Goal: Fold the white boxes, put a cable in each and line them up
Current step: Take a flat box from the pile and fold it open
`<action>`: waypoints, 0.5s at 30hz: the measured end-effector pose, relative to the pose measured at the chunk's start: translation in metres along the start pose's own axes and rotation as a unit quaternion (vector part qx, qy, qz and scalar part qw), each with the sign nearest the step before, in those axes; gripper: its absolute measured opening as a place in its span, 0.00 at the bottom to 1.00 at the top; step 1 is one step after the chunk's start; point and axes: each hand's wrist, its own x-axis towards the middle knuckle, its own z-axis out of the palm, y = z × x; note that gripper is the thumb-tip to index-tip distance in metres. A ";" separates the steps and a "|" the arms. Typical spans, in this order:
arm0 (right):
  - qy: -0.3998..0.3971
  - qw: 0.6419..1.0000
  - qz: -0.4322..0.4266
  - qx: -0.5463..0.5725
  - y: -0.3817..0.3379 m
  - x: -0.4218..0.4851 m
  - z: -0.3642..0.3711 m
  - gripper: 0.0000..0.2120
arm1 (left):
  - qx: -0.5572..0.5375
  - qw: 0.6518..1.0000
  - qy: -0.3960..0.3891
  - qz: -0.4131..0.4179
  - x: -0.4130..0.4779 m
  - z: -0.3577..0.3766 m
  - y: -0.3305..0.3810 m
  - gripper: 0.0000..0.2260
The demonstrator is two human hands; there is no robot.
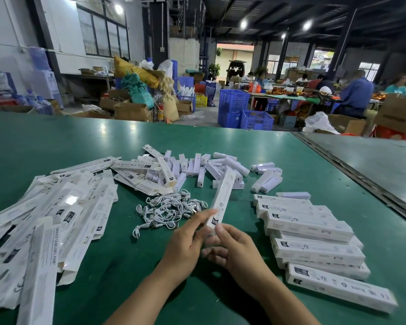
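Observation:
A long white box point(223, 195) slants away from me over the green table point(56, 146), its near end held by both hands. My left hand point(188, 242) pinches that end from the left, fingers curled round it. My right hand point(232, 247) grips it from the right with the thumb on the end flap. A tangle of white cables point(171, 209) lies just left of the box. Folded boxes lined up point(314, 233) sit in a row at the right. Flat unfolded boxes point(45, 221) are heaped at the left.
Small white lamp units point(211, 167) are scattered at the back of the pile. A dark seam point(352, 170) separates this table from the grey one on the right. Blue crates point(244, 111) and seated workers stand beyond the far edge.

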 end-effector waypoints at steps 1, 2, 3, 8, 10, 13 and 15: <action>-0.009 1.000 -0.004 0.001 0.000 -0.001 0.000 0.17 | -0.002 1.000 0.000 -0.002 0.000 0.000 0.000 0.16; -0.015 1.000 -0.006 0.003 0.000 -0.001 0.000 0.14 | -0.002 1.000 -0.001 -0.006 -0.001 0.000 -0.001 0.16; -0.017 1.000 -0.005 0.007 0.000 0.000 0.000 0.13 | -0.004 1.000 -0.004 -0.012 -0.001 0.001 -0.002 0.17; 0.061 0.997 -0.004 0.041 0.002 0.015 0.000 0.14 | -0.025 0.998 -0.004 -0.064 0.001 0.006 -0.013 0.21; 0.115 0.992 -0.008 0.049 0.001 0.025 -0.001 0.13 | -0.018 0.996 0.015 -0.083 0.003 0.006 -0.015 0.22; 0.144 0.987 -0.012 0.071 0.001 0.034 -0.004 0.12 | 0.002 0.994 0.023 -0.103 0.004 0.005 -0.014 0.19; 0.157 0.984 -0.018 0.078 0.004 0.036 -0.005 0.15 | 0.015 0.994 0.021 -0.108 0.005 0.005 -0.013 0.16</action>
